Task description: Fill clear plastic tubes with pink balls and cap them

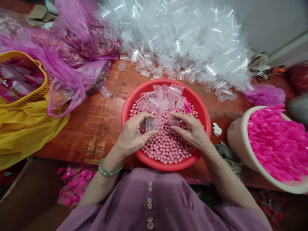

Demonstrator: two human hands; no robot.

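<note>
A red basin (125, 120) holds many small pink beads (166, 146), with several clear plastic tubes (157, 93) heaped on them toward its far side. Over the beads, my left hand (134, 133) grips one clear plastic tube (154, 124) between thumb and fingers, its open end turned to the left. My right hand (192, 130) pinches another clear tube (174, 121), partly covered by the fingers. The two tubes are apart. A bright pink plastic piece (188, 107) lies on the beads just beyond my right fingers.
Loose clear tubes (183, 35) form a big pile behind the basin. A white bucket (237, 128) of bright pink plastic pieces (276, 141) stands at the right. Purple bags (67, 86), a yellow basket (47, 78) and a yellow bag (31, 128) are at the left. Crumpled white paper (217, 129) lies beside the basin.
</note>
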